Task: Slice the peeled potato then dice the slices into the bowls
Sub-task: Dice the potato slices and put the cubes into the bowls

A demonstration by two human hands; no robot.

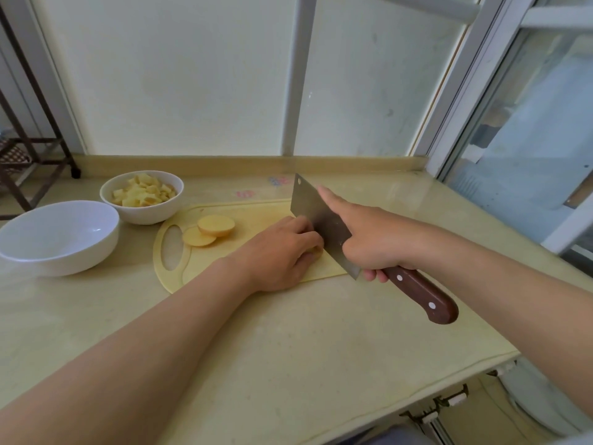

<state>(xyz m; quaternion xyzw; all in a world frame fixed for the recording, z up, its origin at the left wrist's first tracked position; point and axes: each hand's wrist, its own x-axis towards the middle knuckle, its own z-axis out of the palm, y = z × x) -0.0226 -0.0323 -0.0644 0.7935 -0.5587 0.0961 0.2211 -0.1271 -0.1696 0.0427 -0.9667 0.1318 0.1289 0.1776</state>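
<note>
Head view: cleaver blade against left hand; empty bowl well apart.

Yellow potato slices, cream board, white bowls, brown cleaver handle

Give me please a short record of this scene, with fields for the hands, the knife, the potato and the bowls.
left hand: holds a potato piece down on the cutting board, fingers curled, right beside the blade
right hand: grips the cleaver by its brown handle, index finger stretched along the blade
slices: two, touching, near the board's handle hole
far bowl: white, holds diced potato
near bowl: white, empty
surface: beige counter
</note>
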